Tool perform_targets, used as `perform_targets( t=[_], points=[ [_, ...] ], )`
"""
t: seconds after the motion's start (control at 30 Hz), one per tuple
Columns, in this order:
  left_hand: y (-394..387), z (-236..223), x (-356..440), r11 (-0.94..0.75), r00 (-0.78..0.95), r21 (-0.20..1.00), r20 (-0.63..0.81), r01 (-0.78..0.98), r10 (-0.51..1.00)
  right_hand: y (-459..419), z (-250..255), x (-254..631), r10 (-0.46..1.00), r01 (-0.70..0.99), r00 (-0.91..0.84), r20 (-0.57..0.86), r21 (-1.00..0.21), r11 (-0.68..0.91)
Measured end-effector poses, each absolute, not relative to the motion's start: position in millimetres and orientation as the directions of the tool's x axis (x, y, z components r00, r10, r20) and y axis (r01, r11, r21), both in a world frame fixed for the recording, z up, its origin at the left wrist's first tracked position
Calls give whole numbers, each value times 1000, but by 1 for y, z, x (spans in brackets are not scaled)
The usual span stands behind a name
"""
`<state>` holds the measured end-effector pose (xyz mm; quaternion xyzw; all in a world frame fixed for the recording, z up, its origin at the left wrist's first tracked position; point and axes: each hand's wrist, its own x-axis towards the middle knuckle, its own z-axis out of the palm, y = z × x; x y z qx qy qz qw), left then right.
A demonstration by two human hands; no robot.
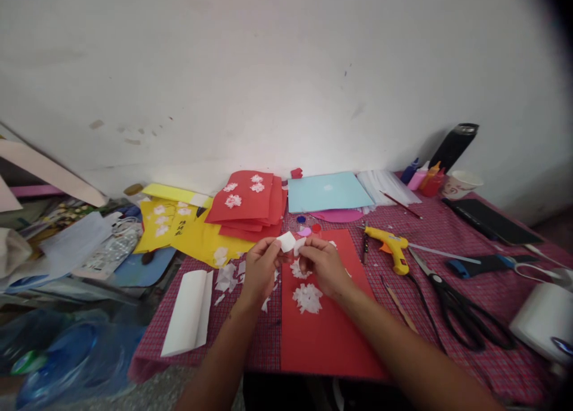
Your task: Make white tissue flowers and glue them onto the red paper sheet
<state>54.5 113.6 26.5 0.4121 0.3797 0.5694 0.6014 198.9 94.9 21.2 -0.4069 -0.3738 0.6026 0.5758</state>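
My left hand (264,262) pinches a small white paper piece (286,241) between thumb and fingers. Close beside it, my right hand (323,262) is closed on another bit of white paper (299,244). Both hands are held over the upper part of a red paper sheet (329,345). On that sheet lie white paper flowers, one in plain sight (307,298) and another (299,269) partly behind my right hand. Torn white scraps (227,278) lie on the cloth left of my left hand.
A yellow glue gun (389,244), black scissors (461,309) and a wooden-handled tool (400,309) lie at the right. Red cards with flowers (244,199) and a light blue sheet (326,190) are at the back. Folded white paper (185,315) lies at the left edge.
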Motion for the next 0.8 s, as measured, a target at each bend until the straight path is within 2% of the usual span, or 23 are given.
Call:
perform_targets(
  t=[0.1,0.2,0.33,0.43,0.53,0.63,0.73,0.8],
  points=[
    [115,30,53,47,45,910,-31,-412,998,96,22,199,996,-405,-19,-87,-910,-87],
    [119,35,47,-40,-82,901,5,-431,997,96,23,200,998,-355,-3,-63,-933,-60],
    [129,48,21,-325,-408,829,131,-454,904,95,24,203,998,-51,23,64,-997,65],
    [135,60,-7,-542,-648,731,181,-415,740,95,31,199,989,266,-91,114,-954,134],
    [137,66,-26,-646,-767,678,188,-351,613,101,43,177,935,563,-339,104,-774,290],
    [136,66,-30,-678,-799,662,198,-319,568,116,53,133,879,726,-464,115,-520,451],
    [135,64,-30,-693,-806,652,209,-307,554,133,52,89,830,773,-543,126,-309,553],
    [136,62,-32,-692,-805,654,212,-304,554,140,51,73,757,732,-650,62,-214,647]
  ],
)
